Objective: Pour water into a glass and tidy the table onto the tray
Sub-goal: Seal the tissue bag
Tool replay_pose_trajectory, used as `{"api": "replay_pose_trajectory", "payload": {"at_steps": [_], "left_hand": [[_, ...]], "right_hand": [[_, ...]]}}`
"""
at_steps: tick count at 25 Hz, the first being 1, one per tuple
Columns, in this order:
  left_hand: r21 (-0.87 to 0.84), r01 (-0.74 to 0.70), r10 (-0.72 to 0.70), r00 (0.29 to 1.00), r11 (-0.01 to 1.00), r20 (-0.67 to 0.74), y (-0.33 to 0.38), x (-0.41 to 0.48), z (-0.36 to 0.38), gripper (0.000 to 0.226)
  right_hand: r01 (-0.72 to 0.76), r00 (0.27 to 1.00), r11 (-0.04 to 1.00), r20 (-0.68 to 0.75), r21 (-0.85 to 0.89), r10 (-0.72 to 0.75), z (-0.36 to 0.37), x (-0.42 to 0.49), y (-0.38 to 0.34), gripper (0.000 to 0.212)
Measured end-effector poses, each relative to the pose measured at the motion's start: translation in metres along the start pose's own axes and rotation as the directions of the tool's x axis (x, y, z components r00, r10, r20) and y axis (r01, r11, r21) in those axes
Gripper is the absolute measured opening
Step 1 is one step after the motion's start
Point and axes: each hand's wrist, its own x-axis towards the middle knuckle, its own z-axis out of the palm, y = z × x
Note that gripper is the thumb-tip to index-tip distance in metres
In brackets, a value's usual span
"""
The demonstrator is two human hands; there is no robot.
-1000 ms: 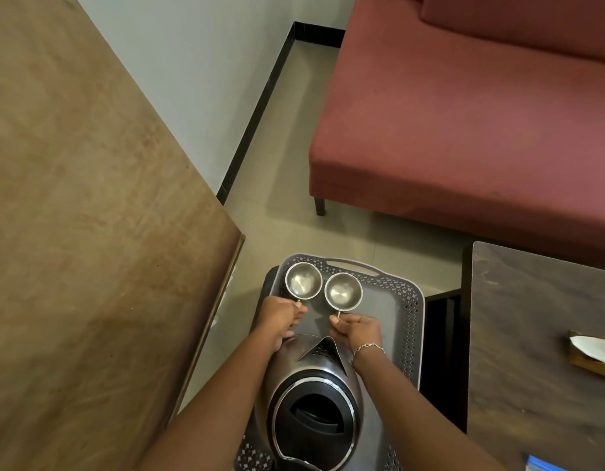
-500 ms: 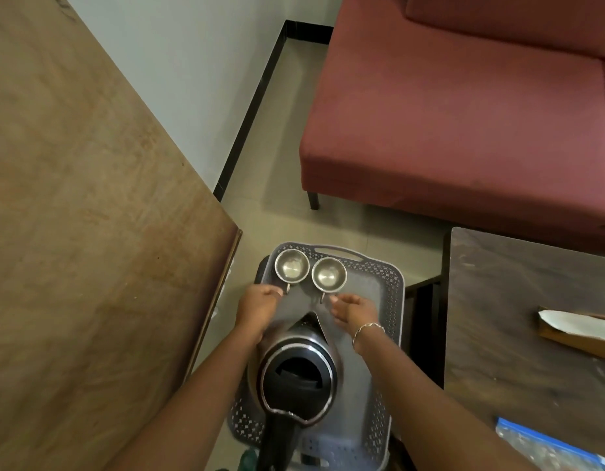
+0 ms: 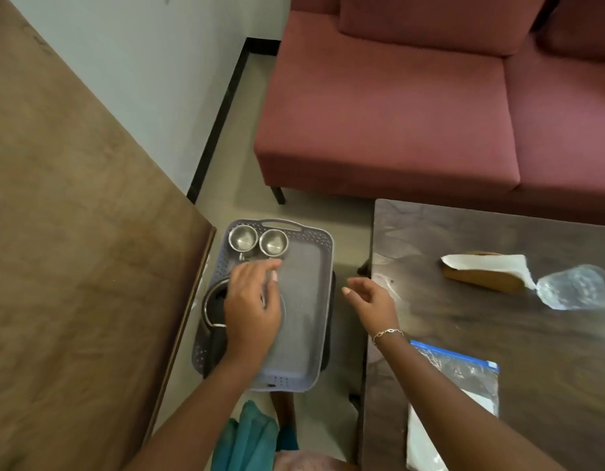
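Between the two brown wooden tabletops [image 3: 481, 334] sits the grey plastic tray [image 3: 304, 300] with two small shiny steel cups [image 3: 258, 241], the left hand [image 3: 251, 311] loose above it, the empty right hand [image 3: 372, 300] open toward the clear plastic bags [image 3: 457, 372]

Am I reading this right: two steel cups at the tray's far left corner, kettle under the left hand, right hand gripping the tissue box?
Not quite. In the head view the right hand is empty and open, above the dark table's edge, apart from the tissue box. The steel cups, tray, kettle and left hand are as stated.
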Motion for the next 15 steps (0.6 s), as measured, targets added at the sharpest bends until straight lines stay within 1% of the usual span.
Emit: {"api": "replay_pose_trajectory", "payload": {"at_steps": [2, 4, 6, 8, 10, 12, 13, 14, 15], "left_hand": [[-0.037, -0.042, 0.046, 0.989, 0.998, 0.137, 0.022, -0.034, 0.025, 0.029], [-0.047, -0.032, 0.043, 0.962, 0.998, 0.269, 0.035, -0.062, 0.048, 0.033], [-0.033, -0.013, 0.025, 0.917, 0.999, 0.398, 0.049, -0.091, 0.076, 0.034], [0.013, 0.025, -0.028, 0.858, 1.0, 0.514, 0.056, -0.112, 0.1, 0.03], [0.096, 0.054, -0.103, 0.767, 0.994, 0.634, 0.062, -0.131, 0.122, 0.03], [0.2, 0.146, -0.247, 0.623, 0.969, 0.742, 0.065, -0.143, 0.139, 0.032], [0.248, 0.208, -0.323, 0.555, 0.946, 0.767, 0.067, -0.146, 0.146, 0.032], [0.292, 0.252, -0.383, 0.501, 0.922, 0.776, 0.069, -0.149, 0.152, 0.031], [0.328, 0.268, -0.419, 0.469, 0.906, 0.777, 0.071, -0.151, 0.157, 0.031]], "right_hand": [[0.012, 1.0, 0.999, -0.027, -0.037, -0.013, -0.029, -0.019, 0.026, 0.023], [0.008, 0.998, 0.999, -0.054, -0.053, -0.011, -0.054, -0.035, 0.049, 0.023], [-0.021, 0.996, 0.999, -0.087, -0.043, 0.017, -0.086, -0.052, 0.075, 0.024], [-0.056, 0.991, 0.998, -0.126, -0.017, 0.053, -0.112, -0.066, 0.099, 0.023], [-0.09, 0.982, 0.996, -0.169, -0.001, 0.089, -0.138, -0.078, 0.122, 0.023], [-0.146, 0.965, 0.989, -0.217, 0.017, 0.146, -0.161, -0.087, 0.142, 0.024], [-0.18, 0.952, 0.983, -0.245, 0.031, 0.182, -0.171, -0.089, 0.153, 0.024], [-0.212, 0.937, 0.976, -0.275, 0.046, 0.217, -0.182, -0.091, 0.165, 0.024], [-0.251, 0.919, 0.966, -0.3, 0.057, 0.256, -0.19, -0.092, 0.176, 0.024]]}}
